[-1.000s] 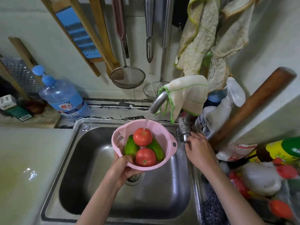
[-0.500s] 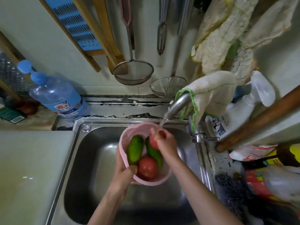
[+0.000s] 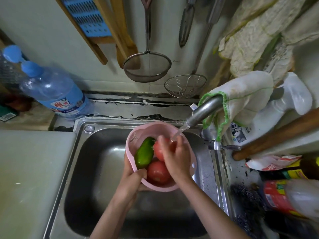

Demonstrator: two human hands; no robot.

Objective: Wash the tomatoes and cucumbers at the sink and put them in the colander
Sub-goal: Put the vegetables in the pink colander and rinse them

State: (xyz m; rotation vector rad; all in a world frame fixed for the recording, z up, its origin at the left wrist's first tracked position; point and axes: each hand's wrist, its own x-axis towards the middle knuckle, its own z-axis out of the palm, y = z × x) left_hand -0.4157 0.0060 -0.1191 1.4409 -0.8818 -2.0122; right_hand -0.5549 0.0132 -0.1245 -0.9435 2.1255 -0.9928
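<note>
While water (image 3: pixel 180 132) streams from the faucet (image 3: pixel 205 110) onto it, the upper tomato (image 3: pixel 158 150) sits in the pink colander (image 3: pixel 138 135) with the right hand (image 3: pixel 177 158) curled round it, fingers wrapped over its top. The left hand (image 3: pixel 132 181) grips the colander's near rim, thumb hooked inside just beside the cucumber (image 3: pixel 144 155), holding the colander above the steel sink (image 3: pixel 96 161). A lower tomato (image 3: pixel 158 171) lies against the cucumber at the near side. A cloth (image 3: pixel 241 95) drapes over the faucet; a blue water bottle (image 3: pixel 51 90) stands on the ledge behind the pale counter (image 3: pixel 31 169).
</note>
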